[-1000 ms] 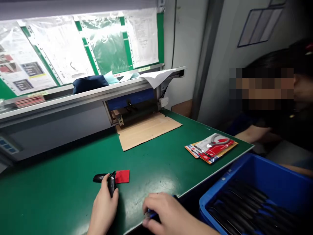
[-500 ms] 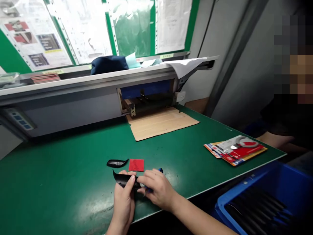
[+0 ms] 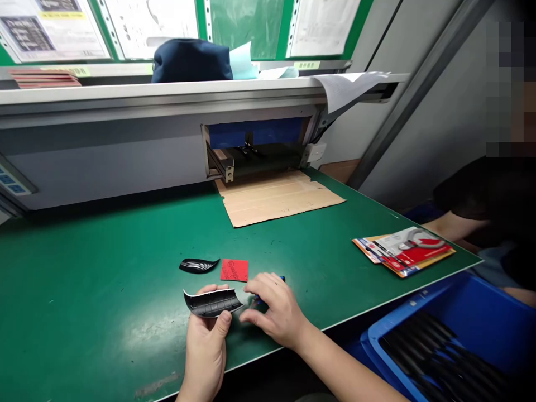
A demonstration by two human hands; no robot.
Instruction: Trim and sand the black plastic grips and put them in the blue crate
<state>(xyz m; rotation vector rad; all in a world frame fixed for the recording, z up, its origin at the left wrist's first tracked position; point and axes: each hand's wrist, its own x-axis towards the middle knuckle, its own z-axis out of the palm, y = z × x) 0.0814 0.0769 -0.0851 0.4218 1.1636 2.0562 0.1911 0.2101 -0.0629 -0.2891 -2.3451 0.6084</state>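
My left hand (image 3: pixel 205 346) holds a curved black plastic shell (image 3: pixel 213 303) from below, with its ribbed inner side facing up. My right hand (image 3: pixel 272 310) is beside the shell, its fingers closed around a blue-handled tool (image 3: pixel 281 278) that is mostly hidden. Beyond my hands, a small curved black piece (image 3: pixel 197 265) lies on the green work mat (image 3: pixel 104 268). A red square pad (image 3: pixel 233 270) sits just to its right. Neither hand touches these two.
A cardboard sheet (image 3: pixel 276 195) lies before a machine opening (image 3: pixel 255 151). Retail card packages (image 3: pixel 404 251) lie at right. A blue bin (image 3: pixel 439 340) of long black parts stands past the mat's front edge. A co-worker's arm (image 3: pixel 452 226) is at right.
The black shell has turned flatter in my left hand, showing its ribbed inner side. My right hand has shifted slightly. The view has tilted, moving the scene upward.
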